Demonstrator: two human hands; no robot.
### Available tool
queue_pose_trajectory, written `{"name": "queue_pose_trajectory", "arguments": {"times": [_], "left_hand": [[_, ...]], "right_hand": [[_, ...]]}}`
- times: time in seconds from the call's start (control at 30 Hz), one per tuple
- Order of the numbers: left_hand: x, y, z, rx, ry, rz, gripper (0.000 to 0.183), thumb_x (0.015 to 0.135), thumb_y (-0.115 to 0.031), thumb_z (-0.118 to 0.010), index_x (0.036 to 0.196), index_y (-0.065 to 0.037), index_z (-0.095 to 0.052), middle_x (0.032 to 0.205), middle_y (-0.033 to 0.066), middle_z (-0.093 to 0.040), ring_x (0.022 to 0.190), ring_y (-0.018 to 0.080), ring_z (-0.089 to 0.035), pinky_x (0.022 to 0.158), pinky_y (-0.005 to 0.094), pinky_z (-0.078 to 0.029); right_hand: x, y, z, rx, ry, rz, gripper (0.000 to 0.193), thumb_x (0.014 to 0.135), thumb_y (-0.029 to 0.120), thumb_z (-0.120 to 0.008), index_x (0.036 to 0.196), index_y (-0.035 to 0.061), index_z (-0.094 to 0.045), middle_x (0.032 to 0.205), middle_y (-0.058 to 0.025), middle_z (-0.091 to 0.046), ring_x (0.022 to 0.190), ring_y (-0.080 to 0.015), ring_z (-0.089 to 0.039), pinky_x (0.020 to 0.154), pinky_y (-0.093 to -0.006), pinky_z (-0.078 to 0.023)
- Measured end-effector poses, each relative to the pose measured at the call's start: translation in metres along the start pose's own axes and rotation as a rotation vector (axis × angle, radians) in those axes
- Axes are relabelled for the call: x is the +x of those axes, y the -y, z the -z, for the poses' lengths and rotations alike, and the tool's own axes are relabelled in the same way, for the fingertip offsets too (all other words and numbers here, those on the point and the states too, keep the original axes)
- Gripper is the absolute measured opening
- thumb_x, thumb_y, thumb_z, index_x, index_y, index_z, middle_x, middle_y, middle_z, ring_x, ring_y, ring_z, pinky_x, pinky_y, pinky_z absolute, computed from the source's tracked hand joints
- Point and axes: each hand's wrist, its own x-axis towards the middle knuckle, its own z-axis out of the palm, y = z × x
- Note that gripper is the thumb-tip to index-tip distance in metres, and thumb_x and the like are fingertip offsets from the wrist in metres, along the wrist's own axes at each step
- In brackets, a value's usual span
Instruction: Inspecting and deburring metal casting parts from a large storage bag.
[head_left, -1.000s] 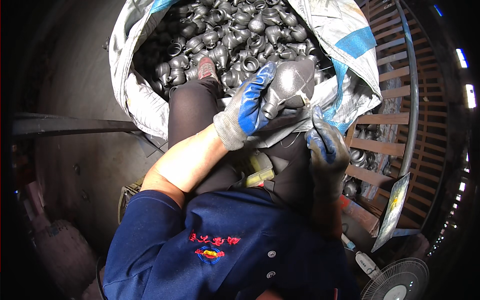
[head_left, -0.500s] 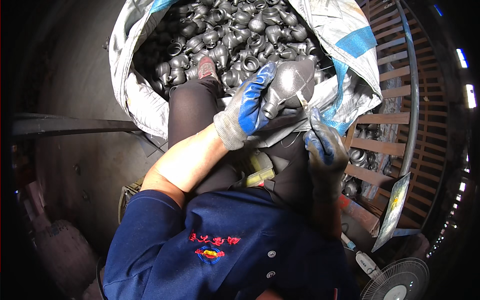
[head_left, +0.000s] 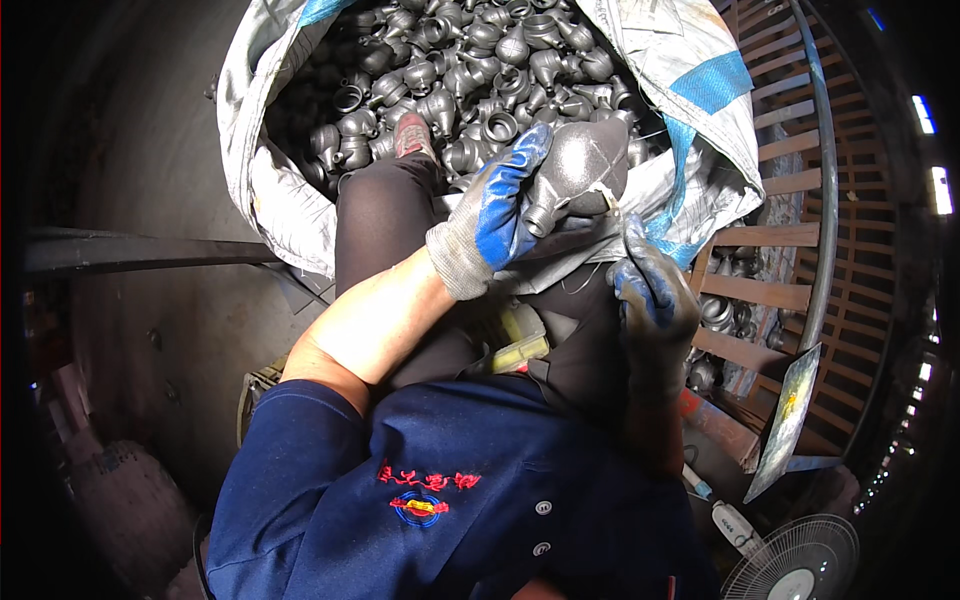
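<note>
My left hand (head_left: 495, 212), in a blue and grey work glove, is wrapped round a bulb-shaped grey metal casting (head_left: 582, 165). The casting's short round neck points down toward my lap. My gloved right hand (head_left: 655, 305) is closed on a slim tool (head_left: 612, 203) whose pale tip meets the casting's lower right edge; its exact kind cannot be made out. Beyond my hands, a big white woven bag (head_left: 285, 205) stands open, full of similar grey castings (head_left: 440, 105).
My shoe (head_left: 412, 137) rests at the bag's near side, by the castings. A slatted metal crate (head_left: 765, 293) with more castings stands on the right. At the lower right is a fan (head_left: 795, 580), and a dark bar (head_left: 150, 252) crosses on the left.
My right hand has shifted slightly down and right, and the tool's tip sits at a slightly different angle on the casting's edge. My left hand has barely moved.
</note>
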Motion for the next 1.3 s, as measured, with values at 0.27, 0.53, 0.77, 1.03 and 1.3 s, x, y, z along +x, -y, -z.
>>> {"name": "queue_pose_trajectory", "arguments": {"times": [0.27, 0.53, 0.77, 1.03, 1.3], "left_hand": [[0.003, 0.003, 0.008, 0.253, -0.016, 0.028, 0.039, 0.098, -0.02, -0.032, 0.131, 0.001, -0.035, 0.128, 0.0134, -0.046, 0.117, 0.018, -0.046, 0.101, 0.0306, -0.035], [0.008, 0.009, 0.003, -0.087, -0.163, 0.049, 0.065, 0.066, -0.021, -0.079, 0.119, -0.001, -0.048, 0.113, 0.0136, -0.056, 0.104, 0.0246, -0.055, 0.09, 0.0339, -0.044], [0.0, 0.013, 0.008, 0.521, -0.097, -0.445, 0.031, 0.089, -0.017, -0.055, 0.113, 0.001, -0.052, 0.106, 0.0106, -0.06, 0.093, 0.0159, -0.059, 0.078, 0.0293, -0.049], [0.008, 0.014, 0.024, 0.766, 0.001, -0.369, 0.033, 0.089, -0.004, -0.043, 0.121, 0.004, -0.045, 0.113, 0.0127, -0.054, 0.102, 0.0196, -0.054, 0.089, 0.0287, -0.042], [0.003, 0.015, 0.03, 1.059, -0.007, -0.52, 0.035, 0.089, -0.004, -0.045, 0.123, 0.004, -0.042, 0.117, 0.0156, -0.052, 0.106, 0.0241, -0.053, 0.092, 0.0321, -0.041]], "right_hand": [[0.0, 0.005, 0.0, 0.05, 0.019, -0.038, 0.026, 0.073, 0.003, -0.054, 0.095, -0.0076, -0.061, 0.095, -0.0184, -0.064, 0.09, -0.0286, -0.063, 0.082, -0.0332, -0.048], [-0.003, 0.001, 0.0, -0.039, 0.021, 0.022, 0.024, 0.073, 0.002, -0.055, 0.095, -0.0068, -0.061, 0.095, -0.0185, -0.063, 0.088, -0.0283, -0.063, 0.08, -0.0331, -0.048], [0.001, 0.009, 0.01, -0.005, 0.097, -0.065, 0.026, 0.074, 0.003, -0.052, 0.096, -0.0077, -0.06, 0.095, -0.0188, -0.063, 0.088, -0.0282, -0.062, 0.08, -0.0326, -0.047], [0.001, 0.01, 0.011, 0.068, 0.093, -0.121, 0.03, 0.072, 0.002, -0.05, 0.098, -0.009, -0.06, 0.097, -0.0193, -0.063, 0.09, -0.0271, -0.062, 0.081, -0.0327, -0.047], [0.0, 0.006, 0.008, 0.065, 0.123, -0.081, 0.03, 0.073, 0.0, -0.05, 0.1, -0.009, -0.06, 0.099, -0.0187, -0.063, 0.092, -0.0257, -0.062, 0.082, -0.0324, -0.048]]}}
